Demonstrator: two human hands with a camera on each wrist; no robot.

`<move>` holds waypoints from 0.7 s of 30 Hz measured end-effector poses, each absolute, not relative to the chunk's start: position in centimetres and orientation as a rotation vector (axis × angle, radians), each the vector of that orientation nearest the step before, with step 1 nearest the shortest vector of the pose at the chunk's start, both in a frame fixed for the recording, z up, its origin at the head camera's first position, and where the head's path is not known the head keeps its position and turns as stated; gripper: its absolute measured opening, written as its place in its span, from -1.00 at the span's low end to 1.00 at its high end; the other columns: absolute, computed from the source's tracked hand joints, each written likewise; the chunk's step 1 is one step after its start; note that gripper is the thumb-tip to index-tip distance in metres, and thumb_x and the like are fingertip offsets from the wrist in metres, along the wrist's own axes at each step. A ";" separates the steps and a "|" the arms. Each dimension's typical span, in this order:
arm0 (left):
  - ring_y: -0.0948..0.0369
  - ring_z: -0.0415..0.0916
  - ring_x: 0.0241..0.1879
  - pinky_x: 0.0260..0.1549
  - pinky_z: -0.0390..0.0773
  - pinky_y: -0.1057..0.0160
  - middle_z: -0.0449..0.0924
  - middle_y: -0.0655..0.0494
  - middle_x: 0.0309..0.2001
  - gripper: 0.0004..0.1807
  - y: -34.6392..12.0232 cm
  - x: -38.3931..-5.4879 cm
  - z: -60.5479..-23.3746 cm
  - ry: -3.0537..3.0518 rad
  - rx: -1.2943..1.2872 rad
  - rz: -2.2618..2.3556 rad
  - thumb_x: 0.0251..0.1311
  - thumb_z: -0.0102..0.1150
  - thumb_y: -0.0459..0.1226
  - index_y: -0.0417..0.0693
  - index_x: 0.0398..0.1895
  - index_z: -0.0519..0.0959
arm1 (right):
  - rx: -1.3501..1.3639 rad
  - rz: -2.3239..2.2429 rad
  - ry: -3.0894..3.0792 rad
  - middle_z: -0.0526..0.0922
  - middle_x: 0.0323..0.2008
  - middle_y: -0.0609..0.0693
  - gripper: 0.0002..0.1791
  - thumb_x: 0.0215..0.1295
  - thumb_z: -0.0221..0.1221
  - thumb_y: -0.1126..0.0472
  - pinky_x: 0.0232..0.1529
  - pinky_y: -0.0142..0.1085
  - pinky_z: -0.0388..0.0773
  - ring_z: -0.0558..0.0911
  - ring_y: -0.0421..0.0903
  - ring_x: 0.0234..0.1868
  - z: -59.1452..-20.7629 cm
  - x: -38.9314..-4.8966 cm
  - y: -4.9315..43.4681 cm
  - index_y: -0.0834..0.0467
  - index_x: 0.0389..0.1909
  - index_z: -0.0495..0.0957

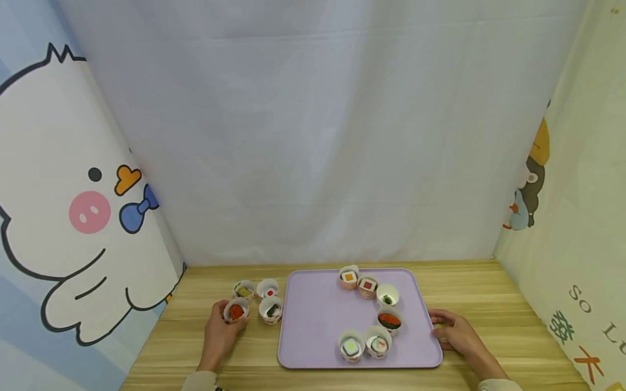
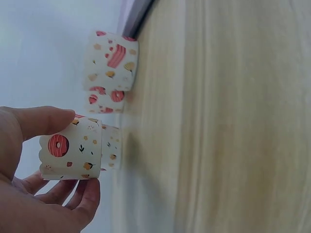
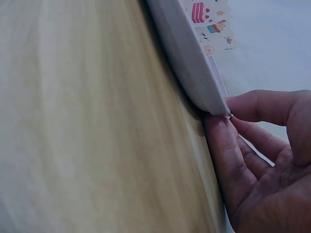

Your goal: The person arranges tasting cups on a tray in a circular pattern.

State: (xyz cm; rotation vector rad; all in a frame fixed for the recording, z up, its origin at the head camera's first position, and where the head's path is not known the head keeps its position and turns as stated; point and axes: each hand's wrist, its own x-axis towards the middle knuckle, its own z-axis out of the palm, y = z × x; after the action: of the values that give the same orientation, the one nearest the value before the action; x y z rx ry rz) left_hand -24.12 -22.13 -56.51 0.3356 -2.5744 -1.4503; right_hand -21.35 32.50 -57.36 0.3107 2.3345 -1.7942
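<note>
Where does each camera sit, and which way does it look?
Head view: on the person's head, looking forward and down at the table, tray and cups. The left hand, the right hand and both sleeves show.
Left wrist view: on the left wrist, looking at the patterned cup held there, with more cups beyond. Only the left hand shows.
Right wrist view: on the right wrist, looking at the tray's edge. Only the right hand shows, pinching it.
Shared: head and right wrist both show the right hand at the tray.
</note>
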 end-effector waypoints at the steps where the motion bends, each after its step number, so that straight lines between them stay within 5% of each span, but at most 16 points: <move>1: -0.18 0.45 0.16 0.14 0.44 -0.08 0.42 -0.36 0.22 -0.27 -22.0 -24.1 -56.3 -2.577 0.329 -1.444 0.08 0.34 -0.32 -0.29 0.30 0.23 | 0.316 -1.788 2.341 0.55 -0.01 0.16 -0.30 0.04 0.22 0.50 -0.30 -0.18 0.69 0.63 -0.13 -0.27 -57.4 -21.4 32.5 0.43 0.30 0.32; 21: -0.06 0.51 0.13 0.05 0.57 0.05 0.55 -0.22 0.11 -0.31 -17.3 -22.6 -52.3 -2.550 0.045 -1.488 0.02 0.40 -0.35 -0.23 0.26 0.35 | 0.314 -1.780 2.349 0.56 -0.02 0.15 -0.29 0.04 0.22 0.50 -0.30 -0.18 0.68 0.62 -0.14 -0.26 -57.3 -21.4 32.5 0.43 0.30 0.32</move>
State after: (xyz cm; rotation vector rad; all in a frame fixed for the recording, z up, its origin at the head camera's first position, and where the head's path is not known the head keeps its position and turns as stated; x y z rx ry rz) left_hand -22.65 -17.32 -52.34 0.0447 -2.5497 -1.4884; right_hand -21.39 32.52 -57.30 0.3138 2.3487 -1.7801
